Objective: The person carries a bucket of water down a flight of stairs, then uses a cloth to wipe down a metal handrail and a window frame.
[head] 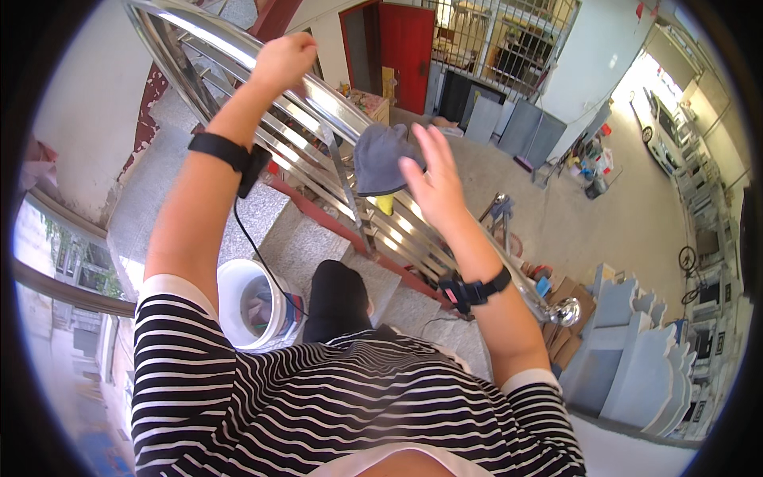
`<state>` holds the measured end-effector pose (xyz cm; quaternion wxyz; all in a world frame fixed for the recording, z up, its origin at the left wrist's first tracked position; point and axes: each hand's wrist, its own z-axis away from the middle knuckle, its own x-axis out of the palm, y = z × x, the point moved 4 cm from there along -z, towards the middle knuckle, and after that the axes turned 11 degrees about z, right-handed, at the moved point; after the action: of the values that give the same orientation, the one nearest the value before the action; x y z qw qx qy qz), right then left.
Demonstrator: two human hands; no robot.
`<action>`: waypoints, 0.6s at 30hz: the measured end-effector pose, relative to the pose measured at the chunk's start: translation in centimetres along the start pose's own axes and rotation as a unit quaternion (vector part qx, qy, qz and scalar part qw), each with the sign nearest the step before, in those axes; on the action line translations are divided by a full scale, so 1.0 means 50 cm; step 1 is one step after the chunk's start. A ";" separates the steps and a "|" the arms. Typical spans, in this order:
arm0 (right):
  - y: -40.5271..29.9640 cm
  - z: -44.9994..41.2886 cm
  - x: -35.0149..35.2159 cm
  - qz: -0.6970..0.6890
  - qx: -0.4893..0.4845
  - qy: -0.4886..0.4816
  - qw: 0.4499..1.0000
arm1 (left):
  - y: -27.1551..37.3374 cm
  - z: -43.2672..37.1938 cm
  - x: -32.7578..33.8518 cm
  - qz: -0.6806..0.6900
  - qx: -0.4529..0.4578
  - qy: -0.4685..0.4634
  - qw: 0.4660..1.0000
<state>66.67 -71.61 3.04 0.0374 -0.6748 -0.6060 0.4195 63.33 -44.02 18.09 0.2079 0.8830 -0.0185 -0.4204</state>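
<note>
My left hand (285,61) is curled at the upper part of a shiny stainless-steel handrail (346,110). Its fingertips are turned away, so whether it grips the rail is hidden. A grey cloth (381,158) is draped over the rail further down, with a bit of yellow material (385,204) showing under its lower edge. Beside the cloth, my right hand (440,182) has its fingers spread and holds nothing; contact with the cloth cannot be made out. Both wrists wear black straps with small devices.
A white plastic bucket (250,304) with cloth and murky contents stands on the stone stairs (310,238), beside my leg. A black cable (253,241) runs from the left wrist past it. Below the railing lie cardboard (566,340), tools and grey-blue carved panels (626,358).
</note>
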 end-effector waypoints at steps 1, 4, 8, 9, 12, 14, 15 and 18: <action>-0.038 -0.018 0.026 0.008 -0.003 -0.019 1.000 | -0.014 -0.004 -0.007 -0.033 0.035 -0.001 0.999; -0.090 -0.045 0.108 0.225 0.023 -0.059 0.972 | -0.027 -0.027 0.041 -0.202 0.113 -0.064 0.971; -0.054 -0.016 0.113 0.260 -0.054 0.041 0.963 | -0.031 -0.020 0.075 -0.222 0.169 0.009 0.960; -0.052 0.005 0.108 0.248 -0.083 0.048 0.964 | -0.037 -0.008 0.063 -0.223 0.185 0.014 0.957; 0.020 0.109 0.058 0.269 -0.043 0.046 0.961 | -0.047 0.005 0.018 -0.234 0.212 0.017 0.949; 0.121 0.207 0.005 0.305 0.018 0.031 0.952 | -0.048 0.006 0.027 -0.262 0.210 0.012 0.942; 0.166 0.256 -0.036 0.307 0.044 0.034 0.950 | -0.038 0.009 0.028 -0.240 0.190 0.022 0.952; 0.333 0.423 -0.147 0.310 0.186 0.076 0.929 | -0.017 -0.001 0.051 -0.214 0.179 0.015 0.960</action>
<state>67.47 -91.93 -16.11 0.0763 -0.8401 -0.2729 0.4626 64.89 -43.78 15.92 -0.0478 0.8954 0.0990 -0.4314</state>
